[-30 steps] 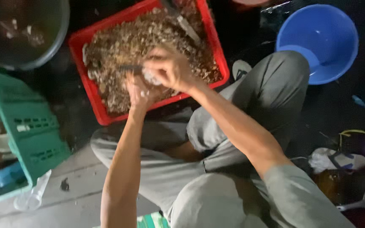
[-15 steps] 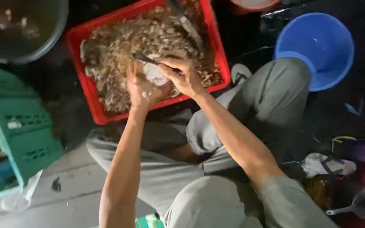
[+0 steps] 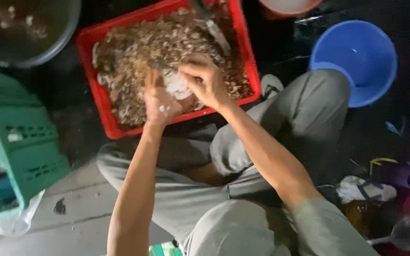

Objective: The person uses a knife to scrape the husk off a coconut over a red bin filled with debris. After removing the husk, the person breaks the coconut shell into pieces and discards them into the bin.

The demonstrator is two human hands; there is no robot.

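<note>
Hands meet over the near edge of a red crate (image 3: 101, 102) heaped with brownish shells: the left hand (image 3: 160, 102) cups a pale shell (image 3: 176, 87), the right hand (image 3: 205, 80) grips a thin dark tool (image 3: 160, 64) against it. Most shells look unsorted; a blue tub (image 3: 354, 61) sits far right.

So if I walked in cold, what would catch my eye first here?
Probably the bright red crate at top centre, heaped with brownish shell-like bits. Both hands meet over it: the left hand cups a pale piece while the right hand works at it with a thin dark tool. Next, the blue basin at upper right and the green crate at left.
</note>
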